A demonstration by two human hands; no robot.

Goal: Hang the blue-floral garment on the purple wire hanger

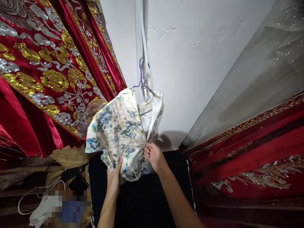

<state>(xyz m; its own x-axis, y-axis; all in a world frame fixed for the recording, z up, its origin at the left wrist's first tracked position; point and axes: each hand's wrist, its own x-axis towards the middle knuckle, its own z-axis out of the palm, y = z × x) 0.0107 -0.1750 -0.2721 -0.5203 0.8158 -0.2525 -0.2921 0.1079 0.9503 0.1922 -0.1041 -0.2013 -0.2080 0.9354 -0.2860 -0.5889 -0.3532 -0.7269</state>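
Note:
A short-sleeved shirt (125, 126) with a blue, green and cream pattern hangs on a purple hanger (141, 74) by the white wall. Its front is open at the neck, and the inside of the collar shows. At the lower left of the shirt, my left hand (114, 172) grips the cloth, thumb on top and the other fingers hidden beneath. My right hand (154, 155) pinches the front edge of the shirt at about chest height, fingers curled. Under both hands lies a black cloth surface (142, 205).
Red garments with gold and silver sequins (54, 79) hang at the left. More red embroidered cloth (256, 158) and sheer glittery fabric (261, 63) fill the right. A dark phone-like object (78, 183) and a white cable (26, 190) lie at the lower left.

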